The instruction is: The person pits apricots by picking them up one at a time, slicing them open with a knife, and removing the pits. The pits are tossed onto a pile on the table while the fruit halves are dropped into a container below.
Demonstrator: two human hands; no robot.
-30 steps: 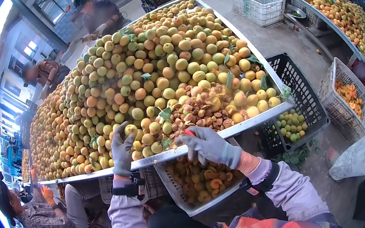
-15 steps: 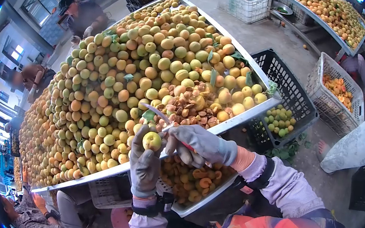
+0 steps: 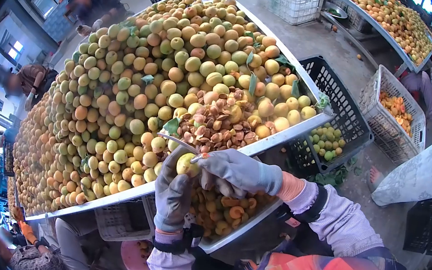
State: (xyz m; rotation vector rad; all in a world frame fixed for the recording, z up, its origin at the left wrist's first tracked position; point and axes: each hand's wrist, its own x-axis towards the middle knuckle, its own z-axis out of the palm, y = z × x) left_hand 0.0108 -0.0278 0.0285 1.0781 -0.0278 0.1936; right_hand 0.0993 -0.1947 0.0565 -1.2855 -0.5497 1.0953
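My left hand (image 3: 171,197), in a grey glove, is closed around a yellow-green apricot (image 3: 186,166). Grey-gloved too, my right hand (image 3: 241,171) grips a small knife (image 3: 178,142) with a thin curved blade. The blade lies across the top of the apricot, pointing left. Both hands are close together at the near edge of a white-rimmed table (image 3: 136,195) heaped with whole apricots (image 3: 139,104). Just beyond them sits a pile of brown apricot pits (image 3: 220,124). Below the hands, a container holds split apricots (image 3: 225,212), partly hidden by my right hand.
A black crate (image 3: 334,90) with green fruit stands right of the table, and a white crate (image 3: 389,132) of orange apricot pieces beyond it. People work at the left (image 3: 94,4) and lower left (image 3: 41,259). A pink basin (image 3: 133,260) sits below the table.
The knife blade has come down from above the fruit onto the apricot, and my right hand has closed in on my left. The view has shifted slightly.
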